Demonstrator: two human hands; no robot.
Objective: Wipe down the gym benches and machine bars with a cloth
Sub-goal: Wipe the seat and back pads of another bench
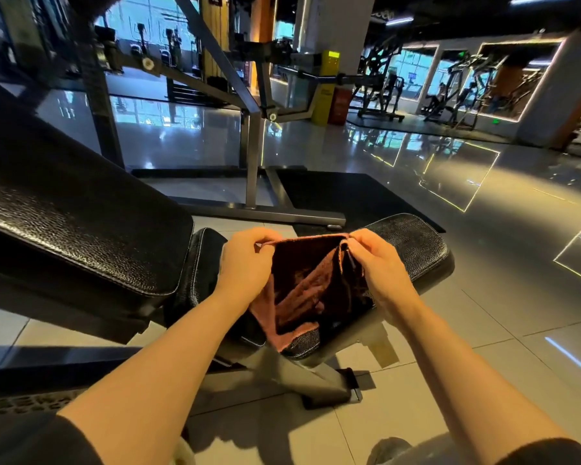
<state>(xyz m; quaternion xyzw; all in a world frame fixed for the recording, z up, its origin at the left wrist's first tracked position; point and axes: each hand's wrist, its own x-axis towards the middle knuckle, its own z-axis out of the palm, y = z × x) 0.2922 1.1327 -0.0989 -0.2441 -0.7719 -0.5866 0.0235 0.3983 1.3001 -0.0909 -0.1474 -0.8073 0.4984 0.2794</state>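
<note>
A reddish-brown cloth [307,290] hangs stretched between my two hands, just above the black padded seat [413,243] of a gym bench. My left hand [247,263] pinches the cloth's upper left edge. My right hand [378,263] pinches the upper right edge, where the cloth folds over. The lower part of the cloth droops onto the seat's near edge. The bench's long black backrest pad [81,209] slopes up to the left. Grey machine bars [252,159] stand behind the bench.
The bench's metal foot [336,387] rests on the tiled floor in front of me. A black floor mat [349,193] lies behind the seat. More gym machines [383,85] stand at the back right, past a stretch of glossy floor.
</note>
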